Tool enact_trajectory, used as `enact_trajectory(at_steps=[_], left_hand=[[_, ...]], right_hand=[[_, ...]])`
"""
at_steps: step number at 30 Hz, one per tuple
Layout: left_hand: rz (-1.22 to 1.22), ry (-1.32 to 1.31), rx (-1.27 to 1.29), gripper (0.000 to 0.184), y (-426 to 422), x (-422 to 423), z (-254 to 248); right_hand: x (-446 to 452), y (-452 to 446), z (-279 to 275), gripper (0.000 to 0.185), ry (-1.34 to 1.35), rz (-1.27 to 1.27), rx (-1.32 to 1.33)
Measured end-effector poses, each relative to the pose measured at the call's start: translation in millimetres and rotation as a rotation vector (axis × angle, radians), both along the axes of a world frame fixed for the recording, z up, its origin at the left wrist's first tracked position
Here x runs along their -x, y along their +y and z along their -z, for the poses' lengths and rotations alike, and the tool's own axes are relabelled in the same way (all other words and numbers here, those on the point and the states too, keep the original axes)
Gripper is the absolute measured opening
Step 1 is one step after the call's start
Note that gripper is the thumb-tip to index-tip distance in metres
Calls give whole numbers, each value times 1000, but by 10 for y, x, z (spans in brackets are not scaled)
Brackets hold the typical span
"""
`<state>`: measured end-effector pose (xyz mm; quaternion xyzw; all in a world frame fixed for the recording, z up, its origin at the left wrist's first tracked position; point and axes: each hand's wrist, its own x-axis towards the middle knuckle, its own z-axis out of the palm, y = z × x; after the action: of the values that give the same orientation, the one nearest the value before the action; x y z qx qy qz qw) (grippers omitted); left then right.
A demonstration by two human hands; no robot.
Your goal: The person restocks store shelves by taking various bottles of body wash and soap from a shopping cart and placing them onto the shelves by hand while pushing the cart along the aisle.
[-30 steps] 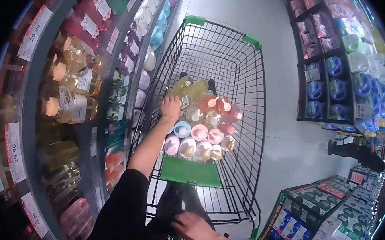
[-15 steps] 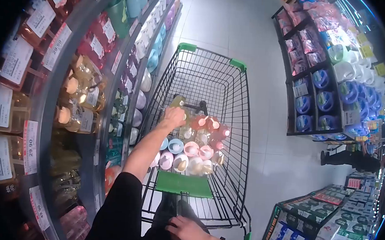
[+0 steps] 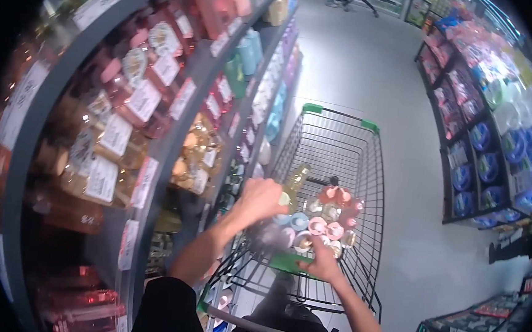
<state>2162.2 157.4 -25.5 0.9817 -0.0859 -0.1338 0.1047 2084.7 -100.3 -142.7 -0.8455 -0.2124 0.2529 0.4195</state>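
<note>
At frame centre, your left hand [image 3: 262, 198] was curled beside the yellow-green bottle [image 3: 299, 178] at the cart's [image 3: 285, 263] left side, grip indeterminable, while your right hand [image 3: 322, 262] was spread at lower centre.

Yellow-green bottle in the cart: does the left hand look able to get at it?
Likely yes: the left hand is right by the near end of the yellow-green bottle, with nothing visible between; whether it grips is unclear.
</note>
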Motion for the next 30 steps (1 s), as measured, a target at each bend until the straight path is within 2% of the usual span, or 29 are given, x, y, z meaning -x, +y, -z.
enact_trajectory(at_steps=[2, 4, 5, 6, 8, 9, 10, 11, 12, 14, 16, 18, 19, 20, 22, 23, 26, 27, 29, 30], left_hand=[[92, -103, 26, 40, -26, 346, -308], [112, -135, 106, 36, -68, 632, -594], [133, -145, 114, 33, -60, 762, -716], [121, -31, 136, 34, -50, 857, -830], [99, -7, 60, 34, -11, 1157, -845], [73, 123, 31, 39, 20, 1260, -878], [20, 140, 110, 41, 92, 1404, -860], [-70, 120, 304, 43, 205, 1559, -827], [-164, 107, 507, 50, 261, 1726, -756], [-536, 21, 1012, 68, 152, 2131, -583], [-703, -67, 1309, 88, 6, 2354, -373], [-667, -141, 1392, 106, -270, 2418, -151], [-741, -130, 1315, 105, -490, 2451, -157], [-637, -407, 1441, 101, -693, 2430, 21], [-686, -595, 1222, 90, -808, 2340, 140], [-695, -582, 1230, 84, -844, 2363, 90], [-709, -601, 1203, 69, -875, 2487, -78], [-719, -639, 1166, 66, -872, 2547, -60], [-642, -740, 1006, 64, -832, 2698, -90], [-513, -833, 798, 62, -723, 2777, -172]], right_hand=[[-297, 194, 11, 98, -167, 6, -126], [-434, 454, -13, 103, -195, -53, -244], [-415, 549, 142, 101, -11, -53, -334], [-322, 667, 64, 100, 72, -149, -402], [-40, 774, -235, 99, 238, -313, -530], [105, 793, -239, 95, 330, -304, -468], [224, 825, -144, 93, 269, -284, -532], [342, 858, -47, 91, 206, -265, -593], [450, 866, -175, 91, 187, -216, -595], [593, 851, -345, 92, 125, -106, -651], [582, 853, -482, 92, 65, -25, -685], [570, 862, -592, 91, 18, 31, -700], [587, 860, -617, 92, -31, 51, -684], [640, 854, -671, 90, -141, 87, -658], [822, 829, -805, 86, -362, 159, -610], [900, 814, -812, 79, -494, 150, -564], [1051, 710, -997, 75, -615, 61, -509], [1108, 673, -980, 80, -561, 31, -516], [1257, 508, -979, 82, -555, -62, -445], [1333, 436, -1005, 84, -548, -109, -406]])
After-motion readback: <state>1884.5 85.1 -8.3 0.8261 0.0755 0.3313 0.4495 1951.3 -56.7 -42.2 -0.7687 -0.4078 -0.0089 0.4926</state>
